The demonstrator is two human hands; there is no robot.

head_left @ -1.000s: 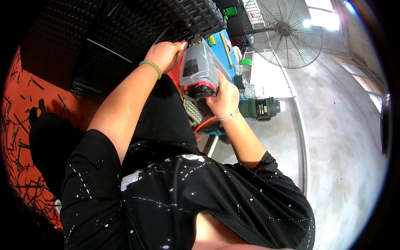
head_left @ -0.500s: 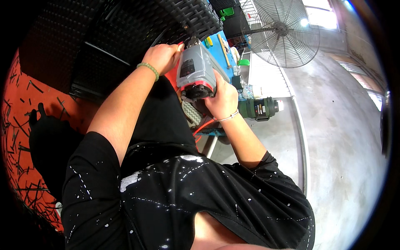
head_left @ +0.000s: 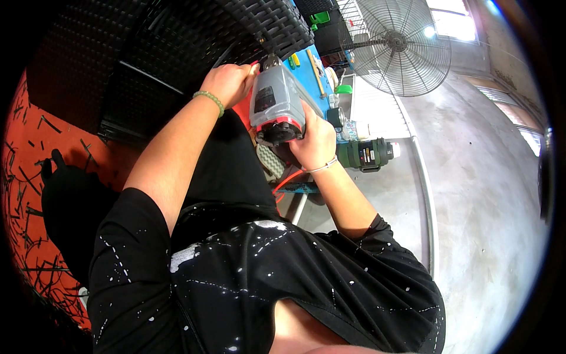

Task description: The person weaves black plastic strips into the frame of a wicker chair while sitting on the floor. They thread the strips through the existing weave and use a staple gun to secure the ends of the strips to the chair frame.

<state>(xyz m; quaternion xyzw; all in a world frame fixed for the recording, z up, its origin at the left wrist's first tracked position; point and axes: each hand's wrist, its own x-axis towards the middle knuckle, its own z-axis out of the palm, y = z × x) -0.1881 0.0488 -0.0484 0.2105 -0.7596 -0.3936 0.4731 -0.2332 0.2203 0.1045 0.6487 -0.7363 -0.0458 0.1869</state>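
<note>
My right hand point(head_left: 316, 137) is wrapped round the handle of a grey nail gun point(head_left: 277, 97) with a red rim and a black end cap. The gun's metal nose points away from me, close against the black woven rattan piece point(head_left: 277, 26). My left hand point(head_left: 227, 85) is closed at the lower edge of the rattan, just left of the nose, thumb towards it. What its fingers grip is hidden. Below my right hand runs an orange hose point(head_left: 289, 179).
A blue table point(head_left: 309, 68) with small tools stands beyond the gun. Right of it are a dark green canister point(head_left: 365, 154) and a large caged fan point(head_left: 396, 41). Black strip offcuts litter the red floor point(head_left: 35, 177) at left. A grey wall fills the right side.
</note>
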